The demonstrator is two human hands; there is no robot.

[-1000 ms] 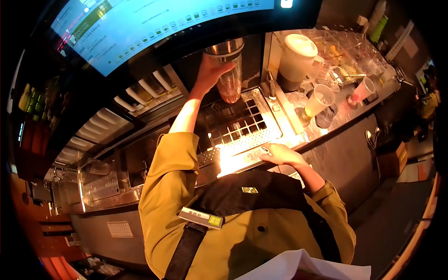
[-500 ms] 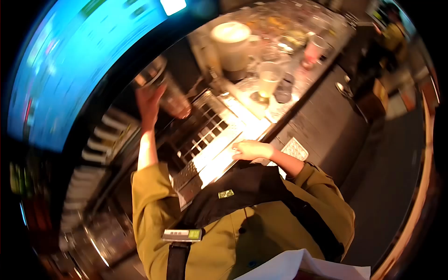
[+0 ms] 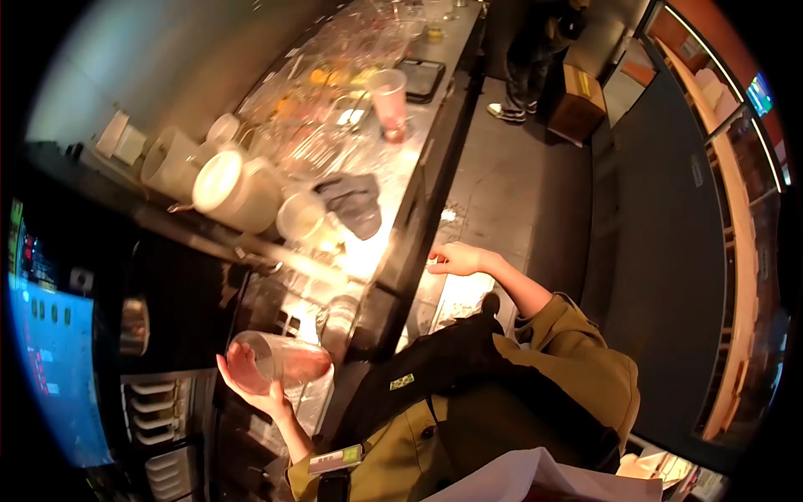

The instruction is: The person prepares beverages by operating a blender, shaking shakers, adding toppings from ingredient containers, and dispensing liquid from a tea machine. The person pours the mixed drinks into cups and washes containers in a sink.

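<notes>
The left hand (image 3: 269,404) grips a clear cup (image 3: 293,361) with pinkish contents, tipped nearly sideways beside the counter (image 3: 410,163). The right hand (image 3: 456,258), holding nothing, is loosely extended near the counter's edge. Crowding the counter are a white-lidded pitcher (image 3: 237,191), a second cup (image 3: 299,219), a dark cloth (image 3: 353,207) and a pink-tinted cup (image 3: 388,94). Beyond, a cardboard box (image 3: 577,105) and another person (image 3: 539,46) stand in the aisle.

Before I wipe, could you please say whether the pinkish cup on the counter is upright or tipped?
Upright: the cup stands base-down on the counter, its rim uppermost.
</notes>
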